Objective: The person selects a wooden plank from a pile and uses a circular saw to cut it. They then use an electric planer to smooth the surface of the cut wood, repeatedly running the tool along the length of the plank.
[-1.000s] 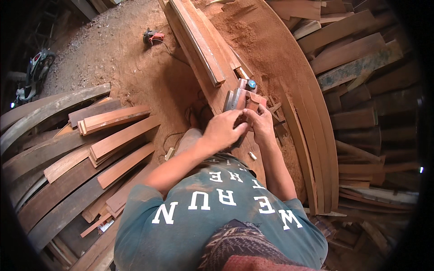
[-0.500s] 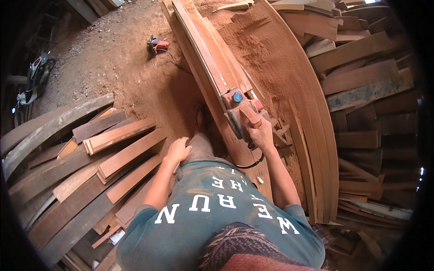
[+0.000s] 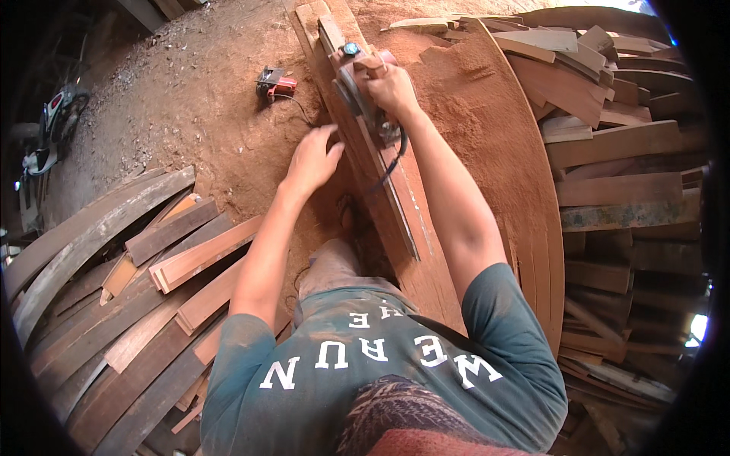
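Observation:
My right hand [image 3: 392,93] is wrapped round the top handle of an electric planer [image 3: 353,83], which rests on a long narrow board [image 3: 405,228] toward its far end. The board lies lengthwise on a wider wooden plank [image 3: 430,289] running away from my body. A black cord [image 3: 395,163] hangs from the planer's rear. My left hand [image 3: 311,158] is open, holding nothing, its fingers slightly bent beside the left edge of the plank; whether they touch it I cannot tell.
A red-and-black power tool [image 3: 277,85] lies on the dusty ground [image 3: 209,99] left of the plank. Stacked boards [image 3: 99,319] fill the lower left, with more timber [image 3: 623,152] on the right, beyond a curved board [image 3: 544,228] and sawdust [image 3: 479,114]. A two-wheeled vehicle [image 3: 53,129] stands at far left.
The planer in my right hand has moved forward along the board, away from my body. My left hand left the planer, dropped near my thigh, and has since reached forward beside the plank.

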Demonstrator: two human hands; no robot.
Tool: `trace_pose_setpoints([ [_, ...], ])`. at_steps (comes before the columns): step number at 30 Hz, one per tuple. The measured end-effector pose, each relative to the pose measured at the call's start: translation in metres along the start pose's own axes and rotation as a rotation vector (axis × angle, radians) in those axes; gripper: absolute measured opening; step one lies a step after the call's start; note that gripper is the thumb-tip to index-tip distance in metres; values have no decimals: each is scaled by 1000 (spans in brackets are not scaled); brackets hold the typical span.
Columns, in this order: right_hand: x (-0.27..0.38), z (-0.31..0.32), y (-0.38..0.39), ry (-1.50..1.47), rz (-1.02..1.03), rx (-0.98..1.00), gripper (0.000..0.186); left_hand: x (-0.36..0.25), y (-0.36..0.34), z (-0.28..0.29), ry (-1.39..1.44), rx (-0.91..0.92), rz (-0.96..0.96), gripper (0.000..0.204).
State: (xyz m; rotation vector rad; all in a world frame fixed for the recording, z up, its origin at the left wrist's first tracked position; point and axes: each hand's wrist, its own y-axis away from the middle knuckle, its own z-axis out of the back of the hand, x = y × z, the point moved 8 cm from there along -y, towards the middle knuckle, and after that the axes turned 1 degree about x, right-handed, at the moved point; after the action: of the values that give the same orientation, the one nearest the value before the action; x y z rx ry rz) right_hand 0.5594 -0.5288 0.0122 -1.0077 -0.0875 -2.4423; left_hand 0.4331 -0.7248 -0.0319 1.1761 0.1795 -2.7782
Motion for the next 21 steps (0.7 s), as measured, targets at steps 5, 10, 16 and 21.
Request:
trace_pose_setpoints([
  [5,5,2,26,-44,93,-58,28,-28,-54,19,12,-160,-34,49],
  [10,-5,25,170,-76,-161,167,27,-58,-28,-24,-65,-135,-107,51],
  [16,-47,85,424,-179,-398,85,32,-161,124,-134,-214,184,-270,50],
  [21,-56,99,504,-299,-639,103,34,-193,180,-178,-324,274,-202,50],
])
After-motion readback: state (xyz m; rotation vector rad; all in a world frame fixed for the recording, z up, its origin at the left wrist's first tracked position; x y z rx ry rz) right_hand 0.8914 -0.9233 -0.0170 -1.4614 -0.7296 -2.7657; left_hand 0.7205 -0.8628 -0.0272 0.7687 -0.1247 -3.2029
